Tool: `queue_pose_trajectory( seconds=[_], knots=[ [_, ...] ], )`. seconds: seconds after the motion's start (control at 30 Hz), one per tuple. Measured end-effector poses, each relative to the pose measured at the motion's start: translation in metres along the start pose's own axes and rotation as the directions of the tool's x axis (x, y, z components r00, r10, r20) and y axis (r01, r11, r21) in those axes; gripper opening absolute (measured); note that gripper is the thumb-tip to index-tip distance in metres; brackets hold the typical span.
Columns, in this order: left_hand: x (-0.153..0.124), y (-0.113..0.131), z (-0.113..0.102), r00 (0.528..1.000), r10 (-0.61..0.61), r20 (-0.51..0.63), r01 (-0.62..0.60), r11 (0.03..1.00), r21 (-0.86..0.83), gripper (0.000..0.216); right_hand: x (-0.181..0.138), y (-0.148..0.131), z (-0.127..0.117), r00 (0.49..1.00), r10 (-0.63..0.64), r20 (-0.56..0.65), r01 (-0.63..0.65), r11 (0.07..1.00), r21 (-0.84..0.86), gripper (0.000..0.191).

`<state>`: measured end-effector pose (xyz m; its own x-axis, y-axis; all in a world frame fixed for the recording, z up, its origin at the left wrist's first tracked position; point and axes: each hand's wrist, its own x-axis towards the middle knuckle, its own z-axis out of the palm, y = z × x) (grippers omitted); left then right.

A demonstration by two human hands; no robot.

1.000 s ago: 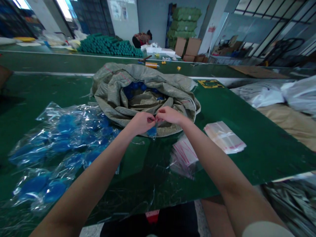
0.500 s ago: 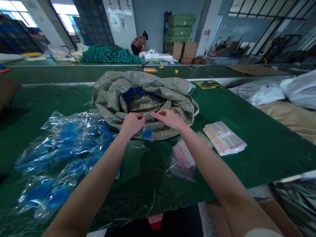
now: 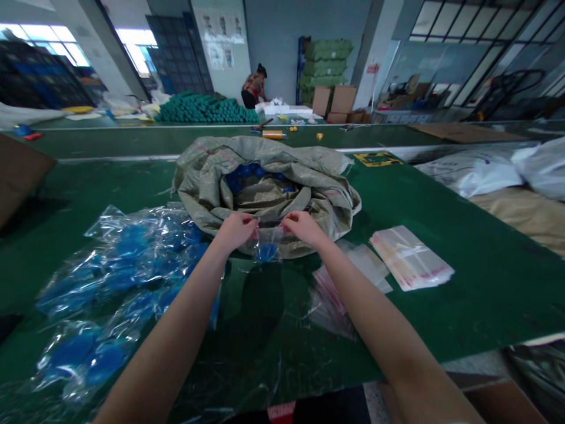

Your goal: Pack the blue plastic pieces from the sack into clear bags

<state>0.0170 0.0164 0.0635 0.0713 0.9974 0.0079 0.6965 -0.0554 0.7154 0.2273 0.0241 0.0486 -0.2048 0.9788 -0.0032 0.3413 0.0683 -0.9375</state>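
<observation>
A small clear plastic bag [image 3: 267, 238] with a round blue item at its bottom hangs between my two hands. My left hand [image 3: 238, 231] is closed on the bag's upper left corner. The upper right corner is pinched by my right hand [image 3: 302, 227]. Right behind them sits a large grey-green woven sack [image 3: 198, 191], its rim rolled down and blue round pieces [image 3: 247, 174] showing inside. To the left lies a heap of filled clear bags with blue items [image 3: 132, 247]. Loose flat bags [image 3: 331, 294] lie beneath my right forearm.
A tied stack of clear bags [image 3: 410, 258] lies to the right on the green table [image 3: 494, 271]. Cardboard [image 3: 22, 176] stands at the left edge. Beyond are an orange tape roll [image 3: 273, 135], a pile of green rolls [image 3: 203, 109] and a person [image 3: 255, 87] bending over another table.
My hands have spread slightly apart, and the bag is now stretched between them; before, it hung mostly from my left hand. The view has tipped up a little.
</observation>
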Motion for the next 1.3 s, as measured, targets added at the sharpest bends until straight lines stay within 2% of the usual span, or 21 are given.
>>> queue_pose_trajectory(
  seconds=[0.13, 0.2, 0.37, 0.57, 0.7, 0.9, 1.07, 1.17, 1.3],
  knots=[
    [0.014, -0.017, 0.008, 0.999, 0.019, 0.032, -0.015, 0.989, -0.149, 0.025, 0.006, 0.010, 0.010, 0.994, 0.100, -0.038, -0.086, 0.960, 0.266, 0.012],
    [0.015, -0.019, 0.009, 0.999, 0.016, 0.049, -0.006, 0.981, -0.195, 0.025, 0.005, 0.012, 0.014, 0.993, 0.110, -0.041, -0.091, 0.940, 0.329, 0.010],
    [0.013, -0.016, 0.007, 0.998, 0.032, 0.060, -0.018, 0.974, -0.226, 0.026, 0.002, 0.014, 0.018, 0.997, 0.076, 0.003, -0.074, 0.957, 0.280, 0.007],
    [0.016, -0.023, 0.007, 0.998, 0.045, 0.034, -0.037, 0.976, -0.214, 0.031, 0.008, 0.019, 0.021, 0.996, 0.070, -0.057, -0.050, 0.955, 0.293, 0.012],
    [0.022, -0.032, 0.014, 0.999, 0.041, 0.004, -0.039, 0.968, -0.249, 0.035, 0.012, 0.025, 0.021, 0.994, 0.061, -0.087, -0.028, 0.941, 0.337, 0.018],
    [0.022, -0.030, 0.018, 0.997, 0.044, -0.059, -0.056, 0.974, -0.217, 0.049, 0.012, 0.030, 0.021, 0.998, 0.000, -0.066, 0.027, 0.915, 0.402, 0.013],
    [0.010, -0.015, 0.015, 0.979, 0.162, -0.124, -0.173, 0.981, -0.086, 0.047, 0.012, 0.032, 0.020, 0.998, -0.038, -0.059, 0.058, 0.912, 0.406, 0.010],
    [0.006, -0.008, 0.016, 0.971, 0.193, -0.141, -0.204, 0.976, -0.070, 0.044, 0.013, 0.034, 0.020, 0.996, -0.057, -0.065, 0.079, 0.908, 0.412, 0.009],
    [0.007, -0.009, 0.018, 0.963, 0.195, -0.187, -0.212, 0.974, -0.074, 0.028, 0.014, 0.034, 0.019, 0.993, -0.079, -0.093, 0.109, 0.919, 0.380, 0.009]
  ],
)
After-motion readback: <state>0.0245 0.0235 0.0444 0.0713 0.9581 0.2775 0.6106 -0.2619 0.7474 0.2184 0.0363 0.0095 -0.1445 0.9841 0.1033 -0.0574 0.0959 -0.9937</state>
